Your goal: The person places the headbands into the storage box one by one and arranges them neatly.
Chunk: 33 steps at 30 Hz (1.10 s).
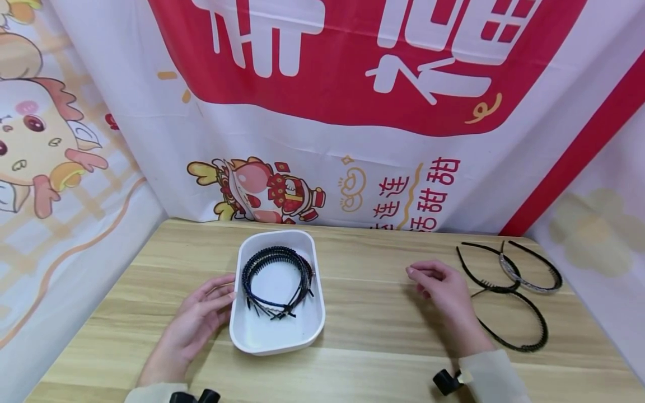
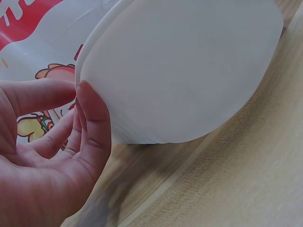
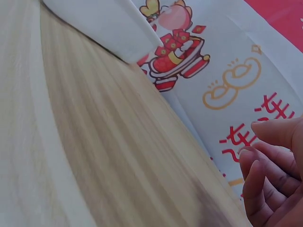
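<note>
My left hand (image 1: 201,316) is at the left side of a white plastic tub (image 1: 274,342), its thumb and fingertips at the rim; the left wrist view shows them gripping the edge. Several dark hairbands (image 1: 277,254), some beaded or toothed, lie stacked inside the tub. To the right, my right hand (image 1: 443,288) hovers over the wooden table with fingers loosely curled, holding nothing. Beside that wrist lie three hairbands: a black one (image 1: 541,324) nearest me, another black one (image 1: 468,274) behind it, and one with a silvery glittering section (image 1: 536,288) overlapping at the far right.
The wooden table (image 1: 363,358) runs back to a printed white and red cloth (image 1: 342,134). More printed cloth (image 1: 116,224) hangs along the left side, and a pale one (image 1: 599,291) along the right.
</note>
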{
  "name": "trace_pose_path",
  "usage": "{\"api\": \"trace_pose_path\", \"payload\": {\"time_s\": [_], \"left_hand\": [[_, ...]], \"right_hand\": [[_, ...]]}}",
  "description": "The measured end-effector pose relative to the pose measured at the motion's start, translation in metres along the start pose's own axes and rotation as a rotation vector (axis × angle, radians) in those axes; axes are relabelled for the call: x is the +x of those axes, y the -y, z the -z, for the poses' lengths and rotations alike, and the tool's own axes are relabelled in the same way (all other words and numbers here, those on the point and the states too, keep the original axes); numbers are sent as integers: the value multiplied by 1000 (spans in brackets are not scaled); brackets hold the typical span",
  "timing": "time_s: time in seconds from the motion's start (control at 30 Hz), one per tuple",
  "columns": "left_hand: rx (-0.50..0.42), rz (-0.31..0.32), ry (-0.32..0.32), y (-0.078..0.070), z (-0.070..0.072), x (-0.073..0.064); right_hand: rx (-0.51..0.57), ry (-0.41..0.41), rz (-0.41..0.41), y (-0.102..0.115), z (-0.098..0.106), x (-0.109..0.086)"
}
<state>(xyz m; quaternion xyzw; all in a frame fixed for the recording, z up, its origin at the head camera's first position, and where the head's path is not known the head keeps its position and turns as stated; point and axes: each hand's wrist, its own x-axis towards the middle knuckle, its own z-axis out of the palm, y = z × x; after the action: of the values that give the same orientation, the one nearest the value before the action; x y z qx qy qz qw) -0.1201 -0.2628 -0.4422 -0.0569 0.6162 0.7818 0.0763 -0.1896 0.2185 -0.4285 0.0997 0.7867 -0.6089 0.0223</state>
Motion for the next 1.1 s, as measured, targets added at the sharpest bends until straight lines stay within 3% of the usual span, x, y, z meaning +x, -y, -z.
{"api": "trace_pose_path", "payload": {"time_s": [0.63,1.1], "left_hand": [[4,-1,-6,1,-1,0],[3,-23,15,3,1,0]], "right_hand": [[16,-108,-81,-29,43,-12],[7,-174,-170,-41,75,-34]]}}
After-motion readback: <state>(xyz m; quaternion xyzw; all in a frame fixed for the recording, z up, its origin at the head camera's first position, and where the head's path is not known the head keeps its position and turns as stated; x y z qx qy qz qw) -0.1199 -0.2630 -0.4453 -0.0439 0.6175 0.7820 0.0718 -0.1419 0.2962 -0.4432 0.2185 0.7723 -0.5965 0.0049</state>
